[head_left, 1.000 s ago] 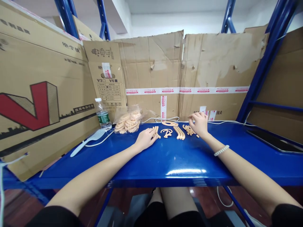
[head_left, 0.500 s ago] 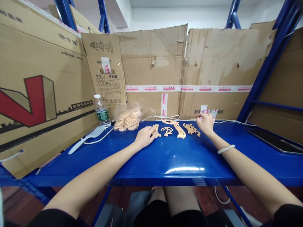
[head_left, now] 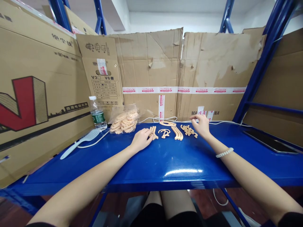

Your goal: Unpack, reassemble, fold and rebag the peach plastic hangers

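My left hand (head_left: 141, 139) is at the left group of curved wooden strips (head_left: 154, 132), its thumb and fingers bent together at the leftmost strip. My right hand (head_left: 201, 125) hangs just right of a pile of small wooden pieces (head_left: 188, 130). Its fingers are loosely stretched toward the left, thumb apart, with nothing seen in them. Between the hands lie a hook-shaped wooden piece with a curved arm (head_left: 164, 133), a second row of curved strips (head_left: 177, 133) and flat oval wooden pieces (head_left: 167, 124) behind them.
A clear bag of wooden pieces (head_left: 125, 119), a water bottle (head_left: 98, 116) and a pale hairbrush (head_left: 81, 141) lie left on the blue table (head_left: 151, 167). A white cable (head_left: 222, 122) runs along the back. A dark tablet-like device (head_left: 270, 142) lies right. Cardboard panels (head_left: 146, 72) stand behind.
The whole view has shifted slightly, so everything appears a little further left and lower. Both hands keep nearly the same places beside the wooden pieces.
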Demonstrator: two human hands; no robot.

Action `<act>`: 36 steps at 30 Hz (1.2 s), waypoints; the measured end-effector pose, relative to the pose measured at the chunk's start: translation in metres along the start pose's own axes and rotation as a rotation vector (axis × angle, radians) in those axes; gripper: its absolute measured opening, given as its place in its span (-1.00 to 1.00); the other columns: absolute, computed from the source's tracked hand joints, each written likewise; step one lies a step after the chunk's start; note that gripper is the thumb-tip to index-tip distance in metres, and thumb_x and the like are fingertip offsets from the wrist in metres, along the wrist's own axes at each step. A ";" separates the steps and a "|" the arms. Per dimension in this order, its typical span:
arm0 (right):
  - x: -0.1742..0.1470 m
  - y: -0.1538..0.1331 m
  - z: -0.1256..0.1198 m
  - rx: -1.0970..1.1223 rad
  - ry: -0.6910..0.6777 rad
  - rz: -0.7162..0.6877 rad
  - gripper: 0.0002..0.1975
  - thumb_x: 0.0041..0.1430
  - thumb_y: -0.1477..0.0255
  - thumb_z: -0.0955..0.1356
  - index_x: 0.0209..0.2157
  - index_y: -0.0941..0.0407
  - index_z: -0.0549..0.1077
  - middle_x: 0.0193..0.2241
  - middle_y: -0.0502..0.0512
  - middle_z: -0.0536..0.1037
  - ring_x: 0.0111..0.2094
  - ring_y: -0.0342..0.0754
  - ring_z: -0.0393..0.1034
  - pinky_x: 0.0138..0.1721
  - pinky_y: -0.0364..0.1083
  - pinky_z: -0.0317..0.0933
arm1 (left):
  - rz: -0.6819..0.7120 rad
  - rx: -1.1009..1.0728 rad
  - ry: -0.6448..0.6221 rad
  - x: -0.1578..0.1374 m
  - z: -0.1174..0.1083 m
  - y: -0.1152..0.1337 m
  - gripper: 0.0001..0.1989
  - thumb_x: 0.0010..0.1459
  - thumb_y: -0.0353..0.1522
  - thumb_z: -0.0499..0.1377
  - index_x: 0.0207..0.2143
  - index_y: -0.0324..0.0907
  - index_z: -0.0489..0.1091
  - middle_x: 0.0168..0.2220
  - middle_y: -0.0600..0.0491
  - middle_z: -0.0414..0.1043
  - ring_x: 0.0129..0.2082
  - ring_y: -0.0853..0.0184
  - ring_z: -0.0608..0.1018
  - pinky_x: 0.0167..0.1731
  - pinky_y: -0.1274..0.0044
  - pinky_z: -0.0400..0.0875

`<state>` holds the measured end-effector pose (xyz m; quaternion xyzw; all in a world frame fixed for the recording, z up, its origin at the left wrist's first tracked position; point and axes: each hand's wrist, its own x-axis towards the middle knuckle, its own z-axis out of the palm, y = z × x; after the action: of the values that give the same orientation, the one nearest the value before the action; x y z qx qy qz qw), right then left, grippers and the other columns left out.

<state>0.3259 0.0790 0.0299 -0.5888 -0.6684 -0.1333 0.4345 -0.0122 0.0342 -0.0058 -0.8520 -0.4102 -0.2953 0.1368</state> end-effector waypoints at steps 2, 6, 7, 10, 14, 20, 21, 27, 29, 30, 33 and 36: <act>0.000 -0.003 0.003 -0.001 -0.090 -0.026 -0.85 0.26 0.45 0.30 -0.26 0.16 0.51 -0.21 0.12 0.56 -0.09 0.03 0.39 -0.03 0.08 0.25 | 0.003 -0.003 -0.002 0.000 0.000 0.000 -0.77 0.31 -0.30 0.16 -0.03 -0.21 0.39 -0.04 -0.06 0.44 -0.14 0.23 0.54 -0.14 0.31 0.50; 0.007 -0.013 0.016 -0.014 -0.331 -0.073 -0.75 0.29 0.31 0.34 -0.08 0.17 0.44 -0.09 0.13 0.50 -0.13 -0.01 0.44 -0.09 0.08 0.36 | 0.003 -0.007 -0.006 0.000 -0.001 0.001 -0.78 0.32 -0.30 0.15 -0.05 -0.21 0.40 -0.06 -0.05 0.44 -0.16 0.25 0.54 -0.15 0.32 0.50; 0.010 -0.016 0.021 -0.021 -0.391 -0.075 -0.74 0.30 0.31 0.34 -0.05 0.16 0.43 -0.07 0.14 0.49 -0.13 -0.01 0.44 -0.11 0.07 0.37 | 0.003 -0.009 -0.007 0.000 -0.001 0.001 -0.78 0.32 -0.30 0.15 -0.05 -0.21 0.40 -0.06 -0.05 0.45 -0.16 0.25 0.54 -0.16 0.33 0.50; 0.025 -0.026 0.036 -0.051 -0.544 -0.057 -0.71 0.30 0.32 0.34 -0.01 0.15 0.41 -0.04 0.15 0.48 -0.12 0.01 0.44 -0.12 0.06 0.38 | 0.005 -0.014 -0.005 0.000 -0.002 0.002 -0.79 0.32 -0.30 0.15 -0.06 -0.21 0.41 -0.07 -0.05 0.45 -0.17 0.25 0.54 -0.15 0.33 0.50; 0.045 -0.038 0.058 -0.098 -0.692 -0.014 -0.70 0.30 0.32 0.34 0.01 0.13 0.40 -0.01 0.15 0.46 -0.09 0.02 0.43 -0.10 0.07 0.38 | 0.017 -0.026 0.000 0.000 -0.004 0.003 -0.81 0.32 -0.31 0.15 -0.11 -0.22 0.42 -0.11 -0.03 0.47 -0.19 0.27 0.54 -0.16 0.33 0.50; 0.060 -0.051 0.084 -0.107 -0.825 0.026 -0.69 0.29 0.31 0.34 0.02 0.13 0.41 0.00 0.14 0.45 -0.07 0.04 0.42 -0.09 0.08 0.37 | 0.048 -0.061 0.010 0.001 -0.006 0.004 -0.87 0.31 -0.34 0.14 -0.22 -0.23 0.43 -0.23 0.02 0.48 -0.23 0.28 0.54 -0.18 0.36 0.47; 0.062 -0.053 0.086 -0.105 -0.837 0.035 -0.69 0.29 0.31 0.34 0.02 0.13 0.41 0.00 0.15 0.45 -0.07 0.04 0.42 -0.09 0.08 0.37 | 0.052 -0.069 0.015 0.001 -0.006 0.005 -0.88 0.31 -0.37 0.13 -0.23 -0.23 0.43 -0.25 0.01 0.49 -0.23 0.28 0.53 -0.17 0.36 0.46; 0.070 -0.059 0.096 -0.042 -0.871 0.095 -0.71 0.29 0.31 0.34 0.00 0.12 0.42 0.01 0.14 0.45 -0.06 0.05 0.42 -0.08 0.06 0.37 | 0.075 -0.128 0.037 0.002 -0.006 0.007 -0.84 0.27 -0.43 0.05 -0.25 -0.15 0.43 -0.24 -0.01 0.55 -0.21 0.22 0.54 -0.14 0.38 0.43; 0.069 -0.060 0.097 -0.006 -0.867 0.115 -0.70 0.29 0.31 0.35 0.01 0.13 0.41 0.01 0.14 0.45 -0.07 0.05 0.42 -0.09 0.07 0.37 | 0.083 -0.145 0.044 0.002 -0.007 0.007 -0.84 0.26 -0.43 0.05 -0.24 -0.14 0.43 -0.24 -0.01 0.55 -0.21 0.22 0.55 -0.16 0.38 0.43; 0.068 -0.060 0.098 0.012 -0.864 0.127 -0.70 0.29 0.31 0.35 0.01 0.13 0.41 0.00 0.14 0.45 -0.07 0.05 0.42 -0.09 0.07 0.37 | 0.085 -0.153 0.050 0.002 -0.007 0.007 -0.84 0.26 -0.43 0.05 -0.24 -0.14 0.43 -0.24 0.00 0.55 -0.21 0.22 0.55 -0.16 0.38 0.44; 0.067 -0.063 0.096 0.068 -0.856 0.169 -0.69 0.29 0.32 0.35 0.01 0.16 0.41 -0.02 0.15 0.46 -0.09 0.04 0.43 -0.11 0.07 0.38 | 0.084 -0.175 0.089 0.002 -0.008 0.007 -0.83 0.26 -0.44 0.04 -0.22 -0.16 0.44 -0.23 -0.02 0.56 -0.20 0.21 0.56 -0.14 0.37 0.44; 0.072 -0.065 0.088 0.129 -0.821 0.202 -0.69 0.30 0.32 0.34 0.01 0.17 0.40 -0.04 0.16 0.47 -0.13 0.00 0.45 -0.15 0.06 0.40 | 0.080 -0.196 0.143 0.003 -0.010 0.009 -0.82 0.26 -0.45 0.04 -0.20 -0.17 0.44 -0.23 -0.05 0.56 -0.20 0.21 0.56 -0.12 0.36 0.45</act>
<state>0.2344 0.1702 0.0526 -0.6272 -0.7318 0.1974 0.1793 -0.0078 0.0256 0.0044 -0.8537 -0.3343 -0.3883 0.0932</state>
